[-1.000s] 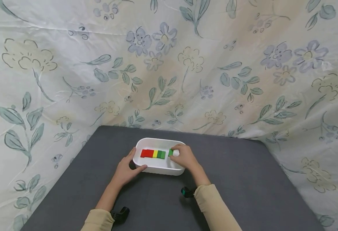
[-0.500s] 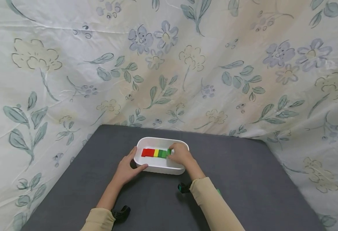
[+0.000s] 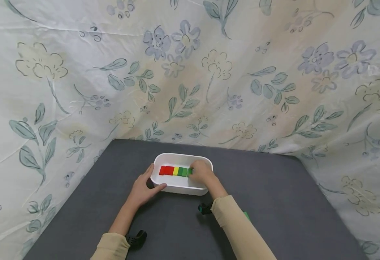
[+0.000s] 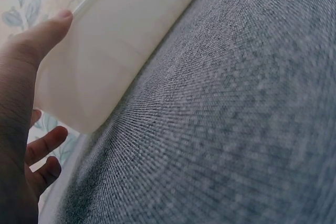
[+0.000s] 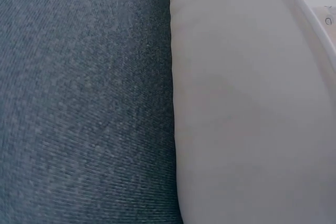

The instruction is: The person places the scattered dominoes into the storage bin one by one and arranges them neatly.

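Note:
In the head view a white plastic tub point(image 3: 177, 189) stands on the table. Inside it, small coloured blocks lie in a row: red blocks point(image 3: 166, 170) at the left, a yellow block point(image 3: 175, 171), then green blocks point(image 3: 182, 172). My left hand point(image 3: 142, 188) holds the tub's left end, thumb at the front rim and fingers along the end wall; the left wrist view shows the thumb point(image 4: 50, 32) on the rim. Reaching into the tub, my right hand point(image 3: 203, 172) pinches a green block point(image 3: 190, 172) at the row's right end. Its fingertips are partly hidden.
Dark grey cloth point(image 3: 284, 191) covers the table. A green object point(image 3: 246, 215) lies partly hidden behind the right sleeve. Floral fabric point(image 3: 209, 72) hangs behind and at both sides. The tub's outer wall point(image 5: 247, 103) fills much of the right wrist view.
My right hand has moved left with the green block, closing the gap to the row. The left hand keeps its place on the tub. A green object has come into view beside the right sleeve.

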`<action>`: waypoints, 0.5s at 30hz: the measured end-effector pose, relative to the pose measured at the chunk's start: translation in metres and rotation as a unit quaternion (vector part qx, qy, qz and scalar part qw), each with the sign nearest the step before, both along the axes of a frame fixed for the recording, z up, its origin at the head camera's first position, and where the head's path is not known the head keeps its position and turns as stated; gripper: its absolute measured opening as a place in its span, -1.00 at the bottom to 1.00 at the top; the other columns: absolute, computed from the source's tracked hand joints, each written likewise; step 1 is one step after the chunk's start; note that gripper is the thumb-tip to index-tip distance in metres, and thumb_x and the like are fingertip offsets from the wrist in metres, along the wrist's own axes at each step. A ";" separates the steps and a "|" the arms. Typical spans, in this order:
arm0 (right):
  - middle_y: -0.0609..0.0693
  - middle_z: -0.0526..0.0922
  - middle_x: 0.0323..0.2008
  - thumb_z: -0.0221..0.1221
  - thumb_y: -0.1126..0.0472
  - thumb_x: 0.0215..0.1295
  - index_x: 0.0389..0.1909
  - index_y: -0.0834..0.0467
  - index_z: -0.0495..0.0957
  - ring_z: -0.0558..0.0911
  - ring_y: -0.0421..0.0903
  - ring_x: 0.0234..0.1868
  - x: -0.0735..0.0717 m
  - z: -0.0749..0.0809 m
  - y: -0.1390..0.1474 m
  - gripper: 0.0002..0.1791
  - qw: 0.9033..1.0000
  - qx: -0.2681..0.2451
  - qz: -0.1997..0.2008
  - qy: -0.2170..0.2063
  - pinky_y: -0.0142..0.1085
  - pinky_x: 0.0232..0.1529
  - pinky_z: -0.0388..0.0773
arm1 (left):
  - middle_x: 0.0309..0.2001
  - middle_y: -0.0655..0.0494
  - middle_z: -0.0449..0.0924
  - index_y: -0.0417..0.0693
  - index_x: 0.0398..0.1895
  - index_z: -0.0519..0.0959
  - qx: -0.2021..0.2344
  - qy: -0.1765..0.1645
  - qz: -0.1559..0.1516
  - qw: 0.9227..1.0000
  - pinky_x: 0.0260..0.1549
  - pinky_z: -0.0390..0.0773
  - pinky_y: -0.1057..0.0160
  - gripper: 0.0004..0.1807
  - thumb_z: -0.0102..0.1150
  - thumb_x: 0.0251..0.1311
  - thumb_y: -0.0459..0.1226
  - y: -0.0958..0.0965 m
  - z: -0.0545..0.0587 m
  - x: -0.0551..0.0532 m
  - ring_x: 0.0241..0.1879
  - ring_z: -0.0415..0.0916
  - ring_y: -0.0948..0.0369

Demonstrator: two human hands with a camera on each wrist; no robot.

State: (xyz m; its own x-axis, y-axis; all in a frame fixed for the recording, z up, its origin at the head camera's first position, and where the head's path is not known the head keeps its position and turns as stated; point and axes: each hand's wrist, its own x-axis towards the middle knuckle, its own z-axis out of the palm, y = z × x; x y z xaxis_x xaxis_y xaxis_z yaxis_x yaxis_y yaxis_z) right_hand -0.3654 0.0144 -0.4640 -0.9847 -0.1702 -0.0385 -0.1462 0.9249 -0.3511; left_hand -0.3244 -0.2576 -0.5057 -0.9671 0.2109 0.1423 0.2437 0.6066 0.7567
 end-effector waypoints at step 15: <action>0.17 0.75 0.06 0.40 0.29 0.28 0.12 0.34 0.71 0.64 -0.02 -0.04 -0.001 -0.001 -0.003 -0.60 0.999 -0.028 -0.009 -0.025 -0.04 0.18 0.65 | 0.68 -0.04 0.09 -0.06 0.72 0.07 -0.002 0.006 0.000 1.000 0.45 0.21 -0.41 0.20 0.47 0.15 0.22 -0.001 -0.001 -0.001 0.63 0.11 -0.21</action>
